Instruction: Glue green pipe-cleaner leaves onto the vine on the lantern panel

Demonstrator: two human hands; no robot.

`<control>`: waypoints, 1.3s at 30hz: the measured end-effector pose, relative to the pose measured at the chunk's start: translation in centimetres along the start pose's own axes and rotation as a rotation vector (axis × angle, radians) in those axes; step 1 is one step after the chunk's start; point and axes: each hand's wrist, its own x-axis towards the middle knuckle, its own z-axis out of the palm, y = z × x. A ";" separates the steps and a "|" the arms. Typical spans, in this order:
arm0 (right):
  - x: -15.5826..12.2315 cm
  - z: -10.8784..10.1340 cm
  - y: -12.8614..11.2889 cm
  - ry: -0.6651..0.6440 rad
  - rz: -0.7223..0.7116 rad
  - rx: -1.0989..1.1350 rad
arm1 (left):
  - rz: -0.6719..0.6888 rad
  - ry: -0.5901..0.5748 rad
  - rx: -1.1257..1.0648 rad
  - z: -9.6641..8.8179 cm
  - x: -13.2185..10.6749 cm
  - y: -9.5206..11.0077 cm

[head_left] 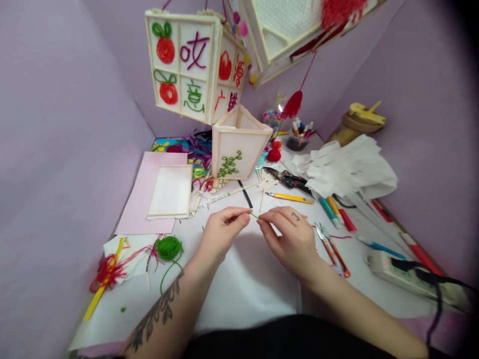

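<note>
Both hands meet over the white table sheet point(243, 289), pinching a short piece of green yarn point(255, 216) between their fingertips. My left hand point(220, 232) pinches one end, and my right hand point(290, 237) pinches the other end, fingers closed. A ball of green yarn point(168, 248) lies to the left of my left hand, with a strand trailing toward me. Just behind the hands stands a small lantern panel box point(239, 144) with a green yarn vine on its front.
A finished lantern point(194, 67) with red and green yarn figures hangs above. A framed panel point(170, 191) lies on pink paper at left. Pliers point(290, 179), a yellow pen point(292, 198), scissors point(331, 249), markers, crumpled white paper point(348, 169) and a power strip point(396, 267) crowd the right. Red yarn point(108, 271) lies far left.
</note>
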 end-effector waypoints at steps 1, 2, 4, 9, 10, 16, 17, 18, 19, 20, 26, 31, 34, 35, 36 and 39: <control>0.0 0.0 0.0 -0.001 0.001 0.001 | -0.037 -0.006 -0.058 0.2 0.0 -0.1; 0.0 0.1 0.0 -0.003 -0.001 0.004 | -0.061 -0.013 -0.094 0.4 0.0 -0.1; -0.1 0.1 0.0 -0.012 -0.016 0.001 | -0.079 -0.024 -0.120 0.6 0.0 -0.1; -0.2 0.2 0.2 -0.028 -0.084 -0.051 | -0.064 -0.035 -0.064 0.4 0.1 0.4; -0.1 0.2 0.3 -0.024 -0.091 -0.061 | -0.052 -0.047 -0.033 0.3 0.0 0.4; -0.2 0.1 0.7 -0.030 -0.098 -0.020 | -0.017 -0.141 0.152 -0.1 0.0 0.7; -0.2 0.1 0.8 -0.041 -0.096 0.003 | -0.023 -0.158 0.167 -0.2 0.1 0.7; -0.2 0.1 0.9 -0.053 -0.094 0.024 | -0.031 -0.173 0.178 -0.3 0.1 0.7; -0.2 0.1 0.9 -0.063 -0.095 0.040 | -0.041 -0.187 0.185 -0.4 0.1 0.7; -0.3 0.1 1.0 -0.076 -0.100 0.053 | -0.050 -0.204 0.191 -0.5 0.2 0.8; -0.3 0.2 1.3 -0.110 -0.089 0.182 | -0.044 -0.301 0.268 -1.1 0.2 1.4; -0.2 0.1 1.4 -0.235 -0.093 0.290 | 0.011 -0.385 0.351 -1.5 0.1 1.8; 0.0 -0.1 1.5 -0.324 -0.092 0.391 | 0.026 -0.449 0.385 -1.8 0.2 1.8; 0.1 -0.2 1.5 -0.360 -0.089 0.422 | 0.026 -0.476 0.387 -1.9 0.2 1.8; 0.1 -0.3 1.5 -0.398 -0.087 0.448 | 0.020 -0.503 0.386 -2.0 0.2 1.7; 0.2 -0.5 1.5 -0.496 -0.077 0.519 | -0.017 -0.569 0.383 -2.1 0.3 1.6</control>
